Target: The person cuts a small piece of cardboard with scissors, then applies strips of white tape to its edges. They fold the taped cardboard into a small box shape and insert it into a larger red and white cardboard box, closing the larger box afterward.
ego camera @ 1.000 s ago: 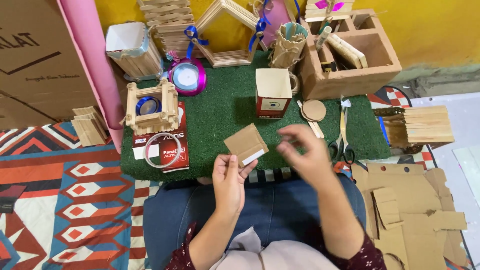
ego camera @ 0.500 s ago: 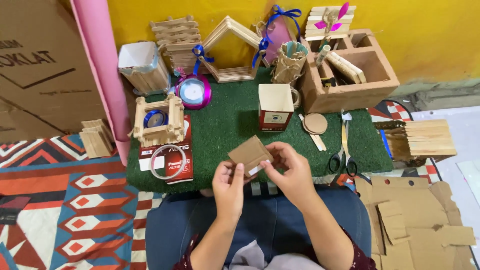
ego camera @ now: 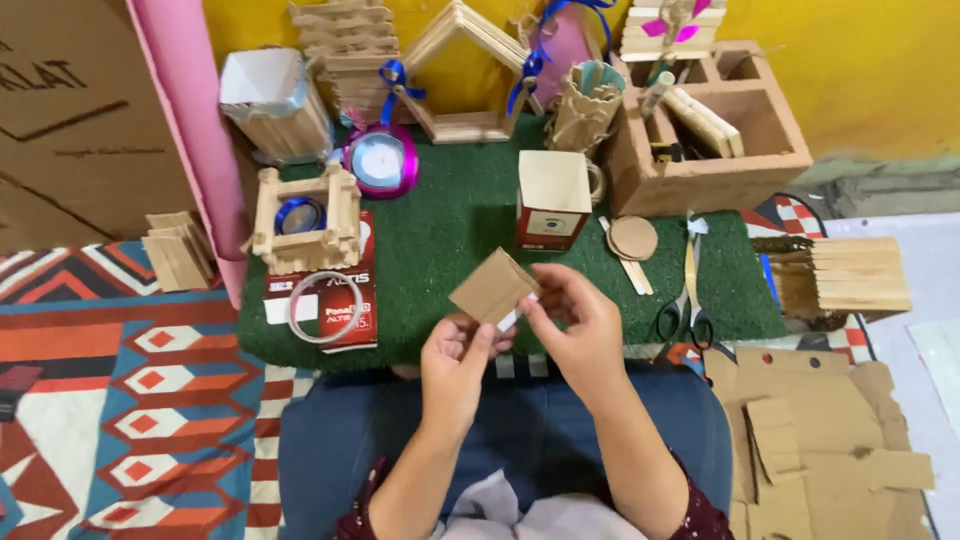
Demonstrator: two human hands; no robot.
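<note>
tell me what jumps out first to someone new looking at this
At centre, the left hand and right hand hold a small square brown cardboard piece over the green artificial-grass mat. Behind it stand a house-shaped ice-cream-stick frame and an open wooden compartment box.

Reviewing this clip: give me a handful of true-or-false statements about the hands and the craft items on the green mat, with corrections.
1. Both hands hold the cardboard square. True: left hand, right hand.
2. The scissors are in the right hand. False: they lie on the green mat.
3. The purple ribbon spool sits on the mat. True.
4. The wooden crate stands left of the mat. False: it stands at the right rear.
</note>
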